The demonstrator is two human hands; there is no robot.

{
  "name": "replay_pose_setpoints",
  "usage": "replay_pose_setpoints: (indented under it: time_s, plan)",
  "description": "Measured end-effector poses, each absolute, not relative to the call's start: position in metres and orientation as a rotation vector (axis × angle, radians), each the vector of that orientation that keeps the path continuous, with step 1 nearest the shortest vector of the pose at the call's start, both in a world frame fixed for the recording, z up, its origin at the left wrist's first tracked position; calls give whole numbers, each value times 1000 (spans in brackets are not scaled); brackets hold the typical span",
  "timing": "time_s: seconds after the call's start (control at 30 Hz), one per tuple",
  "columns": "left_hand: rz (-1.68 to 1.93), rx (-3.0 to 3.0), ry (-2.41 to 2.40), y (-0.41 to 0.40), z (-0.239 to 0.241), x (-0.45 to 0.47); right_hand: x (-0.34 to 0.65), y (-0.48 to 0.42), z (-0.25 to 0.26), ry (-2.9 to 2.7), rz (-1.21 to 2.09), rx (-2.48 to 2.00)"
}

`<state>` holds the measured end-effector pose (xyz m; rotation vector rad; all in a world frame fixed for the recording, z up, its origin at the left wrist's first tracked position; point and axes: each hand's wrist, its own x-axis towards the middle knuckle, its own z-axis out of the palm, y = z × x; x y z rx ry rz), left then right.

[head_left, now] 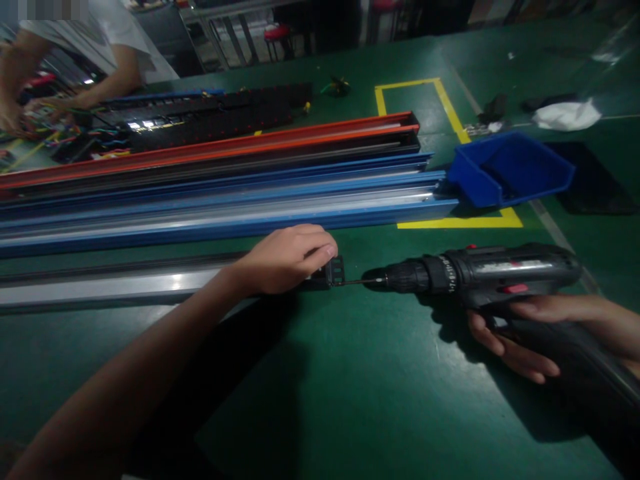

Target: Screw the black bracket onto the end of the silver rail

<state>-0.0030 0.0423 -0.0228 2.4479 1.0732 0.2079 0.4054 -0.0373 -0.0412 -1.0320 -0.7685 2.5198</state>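
In the head view my right hand (520,340) is wrapped round the grip of a black cordless drill (515,267), which lies level and points left. Its thin bit (357,282) reaches the black end cap (335,272) of a long channel profile with a silver face (125,285). My left hand (290,257) is closed over the right end of this profile, thumb and fingers bent round it. The underside of that hold is hidden. Where exactly the bit tip meets the cap is too small to tell.
Several blue profiles (225,217) and an orange profile (225,148) lie behind, alongside black strips. A blue bin (515,170) stands at the right by yellow tape (460,223), near a crumpled white item (567,115). Across the green table (370,393), another person (115,50) handles wires.
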Motion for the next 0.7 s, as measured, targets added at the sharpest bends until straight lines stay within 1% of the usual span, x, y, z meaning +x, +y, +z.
replay_pose_setpoints:
  time_s: [0.37,0.7]
  plan:
    - [220,2477,1057,43,-23,-3,403,-37,-39,-826,2472,-1082]
    - [211,2454,1059,42,-22,-3,404,-37,-40,-837,2488,-1014]
